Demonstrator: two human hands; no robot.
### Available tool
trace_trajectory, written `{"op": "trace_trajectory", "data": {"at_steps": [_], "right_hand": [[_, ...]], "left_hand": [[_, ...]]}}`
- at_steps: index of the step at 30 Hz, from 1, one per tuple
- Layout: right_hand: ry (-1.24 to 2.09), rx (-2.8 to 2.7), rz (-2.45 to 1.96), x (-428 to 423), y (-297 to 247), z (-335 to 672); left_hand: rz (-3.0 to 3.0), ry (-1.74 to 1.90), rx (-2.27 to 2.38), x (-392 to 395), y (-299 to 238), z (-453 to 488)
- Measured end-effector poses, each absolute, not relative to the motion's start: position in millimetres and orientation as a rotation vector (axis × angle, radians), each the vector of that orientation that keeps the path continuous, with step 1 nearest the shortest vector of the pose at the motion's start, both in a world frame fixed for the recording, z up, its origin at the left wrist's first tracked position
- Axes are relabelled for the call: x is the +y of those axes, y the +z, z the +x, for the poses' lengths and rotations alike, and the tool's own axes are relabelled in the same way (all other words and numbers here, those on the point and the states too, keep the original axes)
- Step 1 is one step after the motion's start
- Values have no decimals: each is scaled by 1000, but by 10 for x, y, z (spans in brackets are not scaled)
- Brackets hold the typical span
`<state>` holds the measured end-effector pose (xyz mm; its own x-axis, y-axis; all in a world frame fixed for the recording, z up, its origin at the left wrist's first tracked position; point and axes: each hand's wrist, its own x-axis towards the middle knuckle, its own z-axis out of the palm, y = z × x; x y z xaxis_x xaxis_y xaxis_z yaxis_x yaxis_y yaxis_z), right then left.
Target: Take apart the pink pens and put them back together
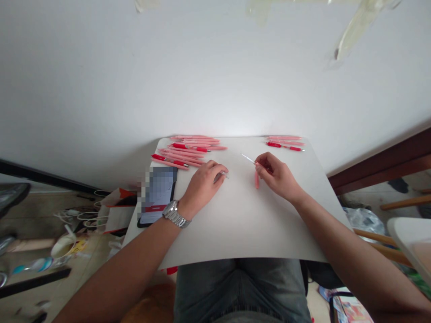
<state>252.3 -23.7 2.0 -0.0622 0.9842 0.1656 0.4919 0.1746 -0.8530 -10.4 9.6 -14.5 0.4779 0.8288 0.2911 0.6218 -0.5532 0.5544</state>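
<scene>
Fingers curled, my left hand (206, 179) rests over the table with a small clear piece (226, 174) at its fingertips; it looks like a pen part, though most of it is hidden. My right hand (278, 177) pinches a thin white pen refill (248, 158) that points up and left. Below the same fingers a pink pen barrel (256, 181) hangs down, partly covered by them. Beyond my left hand lies a pile of pink pens (182, 154), with red pens (170, 160) among them. A smaller group of pink pens (286, 140) and one red pen (285, 146) lie at the back right.
The white table (235, 233) stands against a white wall (215, 67). A phone (158, 197) lies at its left edge, beside my watch (175, 214). Bags (117, 211) and a bottle (37, 264) are on the floor at left. A white seat (412, 237) stands at right.
</scene>
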Motion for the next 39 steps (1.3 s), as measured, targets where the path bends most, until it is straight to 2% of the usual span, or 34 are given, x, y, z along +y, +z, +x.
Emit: {"op": "trace_trajectory", "data": {"at_steps": [39], "right_hand": [[779,-1504,-1365,-146,-116,2599]], "left_hand": [[2354,789,1186,36,-140,-58]]}}
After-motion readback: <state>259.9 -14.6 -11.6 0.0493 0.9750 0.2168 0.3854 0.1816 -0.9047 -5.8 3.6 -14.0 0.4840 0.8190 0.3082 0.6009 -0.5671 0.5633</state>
